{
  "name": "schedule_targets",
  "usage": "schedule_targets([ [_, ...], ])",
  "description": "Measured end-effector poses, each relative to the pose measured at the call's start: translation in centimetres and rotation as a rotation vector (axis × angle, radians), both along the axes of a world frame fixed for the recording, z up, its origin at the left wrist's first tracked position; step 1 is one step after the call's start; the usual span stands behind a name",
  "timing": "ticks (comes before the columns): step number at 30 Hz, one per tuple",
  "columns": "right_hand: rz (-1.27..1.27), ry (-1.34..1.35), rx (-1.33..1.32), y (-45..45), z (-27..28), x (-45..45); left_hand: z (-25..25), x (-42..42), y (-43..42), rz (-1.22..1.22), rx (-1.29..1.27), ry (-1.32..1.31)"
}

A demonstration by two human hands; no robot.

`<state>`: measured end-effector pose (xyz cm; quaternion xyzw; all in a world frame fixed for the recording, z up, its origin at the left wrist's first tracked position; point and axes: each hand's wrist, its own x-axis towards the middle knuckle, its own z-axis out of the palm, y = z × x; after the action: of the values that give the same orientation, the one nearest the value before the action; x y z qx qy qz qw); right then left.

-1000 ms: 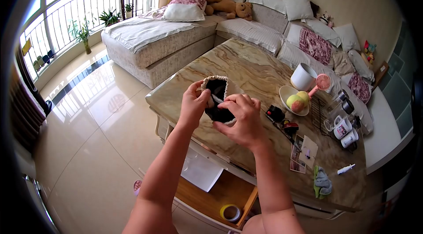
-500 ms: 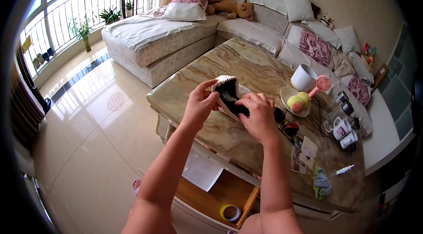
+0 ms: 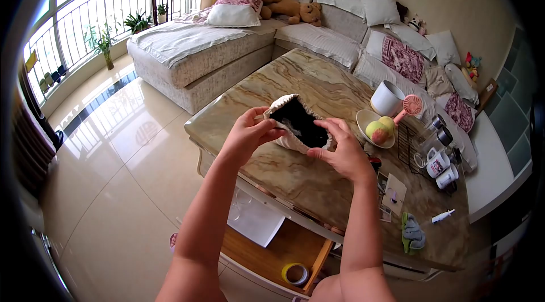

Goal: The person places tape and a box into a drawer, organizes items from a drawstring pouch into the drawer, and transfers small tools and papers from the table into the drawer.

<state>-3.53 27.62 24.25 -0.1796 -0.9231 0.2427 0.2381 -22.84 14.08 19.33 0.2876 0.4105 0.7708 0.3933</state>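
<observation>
A cream cloth pouch (image 3: 290, 142) with a gathered rim and a dark inside is held over the marble-patterned table (image 3: 244, 103), its mouth spread wide towards me. My left hand (image 3: 247, 134) pinches the rim at the near left side. At the right end of the mouth, my right hand (image 3: 345, 151) grips the rim between thumb and fingers. Something greyish shows within the dark opening, too unclear to name.
Right of the hands stand a bowl (image 3: 363, 123) of fruit, a white pot (image 3: 387, 99), a pink handheld fan (image 3: 410, 106) and white mugs (image 3: 437, 162). A grey-green cloth (image 3: 413, 232) lies nearer. Below, an open drawer (image 3: 255, 253) holds a tape roll (image 3: 295, 273).
My right hand has come out of the pouch's mouth to its right rim. The mouth is now stretched wider, and the dark inside shows more fully.
</observation>
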Motion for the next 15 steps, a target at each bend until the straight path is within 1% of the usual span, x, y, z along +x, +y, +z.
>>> schedule_targets([
  [2, -0.005, -0.065, -0.095, 0.1, 0.7, 0.5, 0.0, -0.7, -0.4, -0.036, 0.011, 0.006],
  [4, 0.003, -0.038, -0.117, 1.1, 0.1, 0.8, -0.4, -1.4, -0.5, -0.001, 0.038, 0.159],
  [5, 0.012, -0.011, -0.139, 1.3, -0.1, 0.8, -0.5, -1.6, -0.5, -0.002, 0.038, 0.16],
  [6, 0.011, -0.01, -0.139, 1.2, 0.0, 0.8, -0.6, -1.6, -0.5, 0.057, 0.005, 0.277],
  [7, -0.019, -0.013, -0.203, 1.0, 0.2, 0.7, -0.7, -1.6, -0.6, 0.117, -0.028, 0.394],
  [8, -0.048, -0.016, -0.267, 0.8, 0.3, 0.7, -0.8, -1.7, -0.5, 0.117, -0.028, 0.394],
  [10, -0.049, -0.004, -0.256, 0.7, 0.3, 0.7, -0.9, -1.7, -0.3, 0.258, -0.109, 0.558],
  [15, -0.04, -0.024, -0.292, 0.9, 0.7, 1.0, 0.2, -1.8, -1.1, 0.3, -0.162, 0.594],
])
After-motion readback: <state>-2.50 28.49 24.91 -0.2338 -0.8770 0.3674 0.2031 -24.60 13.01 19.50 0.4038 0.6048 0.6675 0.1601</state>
